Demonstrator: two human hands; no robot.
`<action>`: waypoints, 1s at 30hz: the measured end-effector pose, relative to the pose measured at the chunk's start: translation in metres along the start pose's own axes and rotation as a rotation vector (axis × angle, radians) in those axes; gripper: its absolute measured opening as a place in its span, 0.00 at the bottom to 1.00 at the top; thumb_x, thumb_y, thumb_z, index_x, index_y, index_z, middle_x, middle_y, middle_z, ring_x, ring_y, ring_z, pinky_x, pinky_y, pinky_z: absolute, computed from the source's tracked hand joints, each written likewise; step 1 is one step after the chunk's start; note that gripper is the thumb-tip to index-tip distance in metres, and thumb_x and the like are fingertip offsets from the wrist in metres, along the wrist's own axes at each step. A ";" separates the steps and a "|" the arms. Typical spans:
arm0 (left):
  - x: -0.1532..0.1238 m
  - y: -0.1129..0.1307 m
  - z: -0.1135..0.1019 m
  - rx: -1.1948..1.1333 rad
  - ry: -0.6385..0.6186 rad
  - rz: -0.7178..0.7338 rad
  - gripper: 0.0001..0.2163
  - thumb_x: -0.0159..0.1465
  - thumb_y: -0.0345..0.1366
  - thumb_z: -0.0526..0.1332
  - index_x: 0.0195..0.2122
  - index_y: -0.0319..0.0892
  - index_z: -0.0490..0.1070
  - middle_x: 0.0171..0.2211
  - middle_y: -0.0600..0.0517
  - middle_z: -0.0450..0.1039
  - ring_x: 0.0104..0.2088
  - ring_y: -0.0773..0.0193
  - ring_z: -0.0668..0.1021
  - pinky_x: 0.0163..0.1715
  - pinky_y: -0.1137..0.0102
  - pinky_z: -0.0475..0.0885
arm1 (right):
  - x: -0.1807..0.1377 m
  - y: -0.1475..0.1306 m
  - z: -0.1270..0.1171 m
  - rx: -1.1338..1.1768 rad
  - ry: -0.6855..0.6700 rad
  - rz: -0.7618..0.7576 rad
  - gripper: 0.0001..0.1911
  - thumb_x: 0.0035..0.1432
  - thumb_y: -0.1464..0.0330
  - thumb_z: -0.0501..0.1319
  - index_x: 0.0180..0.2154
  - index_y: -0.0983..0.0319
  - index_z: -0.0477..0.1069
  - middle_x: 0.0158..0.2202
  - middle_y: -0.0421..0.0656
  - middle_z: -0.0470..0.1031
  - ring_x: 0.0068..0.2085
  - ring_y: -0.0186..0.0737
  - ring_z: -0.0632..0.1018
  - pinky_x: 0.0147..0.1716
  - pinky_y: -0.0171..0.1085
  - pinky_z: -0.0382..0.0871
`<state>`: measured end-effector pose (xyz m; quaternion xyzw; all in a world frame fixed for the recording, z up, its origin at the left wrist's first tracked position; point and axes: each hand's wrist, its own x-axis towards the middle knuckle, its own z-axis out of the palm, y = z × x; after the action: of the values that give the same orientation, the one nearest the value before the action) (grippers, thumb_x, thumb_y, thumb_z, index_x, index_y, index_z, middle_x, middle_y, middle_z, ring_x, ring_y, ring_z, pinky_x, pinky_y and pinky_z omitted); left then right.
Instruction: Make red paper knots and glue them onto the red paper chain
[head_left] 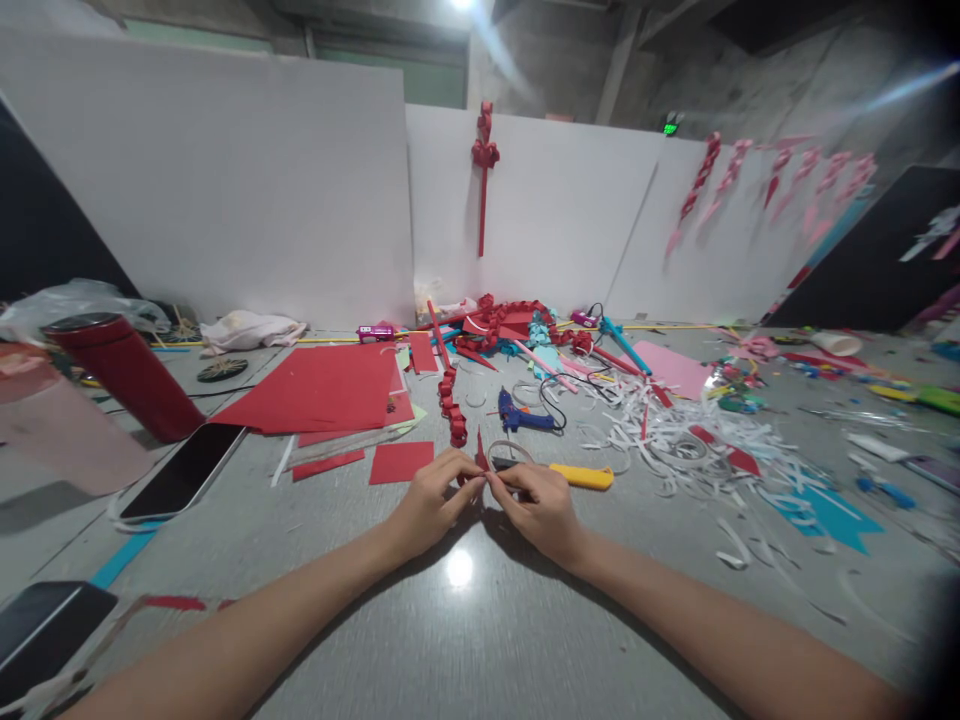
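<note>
My left hand (435,497) and my right hand (541,508) meet at the fingertips above the grey tabletop, both closed in a pinch. Between them is a small pointed piece of red paper (481,450), its lower part hidden by the fingers. Just beyond my left hand lies a red paper chain (451,408). A yellow-handled utility knife (583,476) rests beside my right hand, and a pale ring (511,446) shows behind those fingers. Farther back sits a blue glue gun (525,414).
Red paper sheets (330,385) lie to the left, near a phone (186,472) and a tilted red bottle (124,375). White paper shreds (675,440) are heaped on the right. A finished red ornament (484,155) hangs on the white panel (555,220) ahead.
</note>
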<state>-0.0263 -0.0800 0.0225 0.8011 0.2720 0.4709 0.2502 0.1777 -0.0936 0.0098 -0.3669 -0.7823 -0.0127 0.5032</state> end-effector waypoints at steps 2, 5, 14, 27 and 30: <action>0.000 -0.001 0.000 0.001 -0.014 -0.022 0.06 0.74 0.35 0.59 0.38 0.43 0.73 0.37 0.50 0.75 0.40 0.61 0.76 0.43 0.67 0.70 | -0.001 0.000 0.001 0.011 -0.003 0.001 0.08 0.67 0.70 0.65 0.32 0.60 0.76 0.25 0.40 0.79 0.25 0.37 0.77 0.30 0.38 0.66; 0.000 -0.001 0.000 0.025 -0.020 -0.027 0.07 0.74 0.36 0.57 0.38 0.43 0.71 0.37 0.50 0.73 0.40 0.61 0.75 0.45 0.67 0.70 | 0.000 0.001 0.000 0.011 -0.019 -0.002 0.06 0.67 0.70 0.65 0.34 0.60 0.76 0.27 0.41 0.80 0.27 0.38 0.78 0.31 0.38 0.67; 0.000 -0.008 0.000 -0.024 0.146 -0.180 0.08 0.75 0.38 0.53 0.41 0.44 0.69 0.49 0.45 0.76 0.51 0.58 0.77 0.51 0.62 0.70 | 0.010 0.007 -0.006 -0.048 -0.043 0.002 0.04 0.66 0.67 0.66 0.36 0.60 0.77 0.27 0.41 0.79 0.28 0.40 0.78 0.33 0.39 0.68; -0.002 -0.016 0.003 -0.142 0.283 -0.396 0.13 0.74 0.47 0.55 0.39 0.43 0.65 0.35 0.51 0.77 0.33 0.62 0.79 0.33 0.67 0.71 | 0.016 0.017 -0.006 -0.019 0.030 0.119 0.07 0.66 0.66 0.66 0.33 0.58 0.78 0.27 0.40 0.80 0.28 0.40 0.77 0.32 0.39 0.70; -0.001 -0.018 0.003 -0.173 0.309 -0.385 0.13 0.74 0.48 0.56 0.40 0.43 0.66 0.34 0.52 0.75 0.33 0.62 0.79 0.34 0.67 0.71 | 0.017 0.019 -0.006 -0.014 0.036 0.149 0.07 0.66 0.65 0.66 0.33 0.58 0.78 0.28 0.42 0.81 0.29 0.41 0.78 0.31 0.39 0.71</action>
<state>-0.0273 -0.0680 0.0086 0.6287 0.4131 0.5530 0.3582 0.1897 -0.0722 0.0191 -0.4274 -0.7435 0.0130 0.5142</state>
